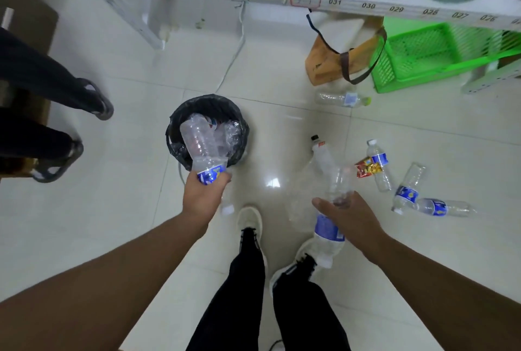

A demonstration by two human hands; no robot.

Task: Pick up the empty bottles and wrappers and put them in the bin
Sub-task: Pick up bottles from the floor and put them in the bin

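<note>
Over the bin: I am watching the left hand (203, 195) holding a clear crumpled plastic bottle with a blue label (200, 150), base end tilted out over the round bin lined with a black bag (180, 118).
Left hand state: fingers are wrapping the label end, clenched on the bottle; forearm is reaching forward, palm down.
Right hand state: the right hand (348, 216) is gripping a second clear plastic bottle with a blue label (328, 233) around its middle, neck end pointing down toward the white shoe (293, 266), thumb spread to the left.
Bin contents: clear bottles and crinkled film (231, 132) are already filling it close to the rim.
Risk 1: I am judging that a bottle let go from this angle could bounce off the pile and roll out, since the bin is nearly full.
Risk 2: the bin is light-looking; a knock from the left hand could be tipping it.
Risk 3: the right-hand bottle is hanging low over the feet; a loose grip could be dropping it there.
Still on floor: a black-capped clear bottle (321, 153), a red and yellow wrapper (368, 168), three blue-labelled bottles to the right (406, 192), a green-capped one (342, 99) near the green plastic basket (417, 51).
Progress: I am judging it roughly midway.
</note>
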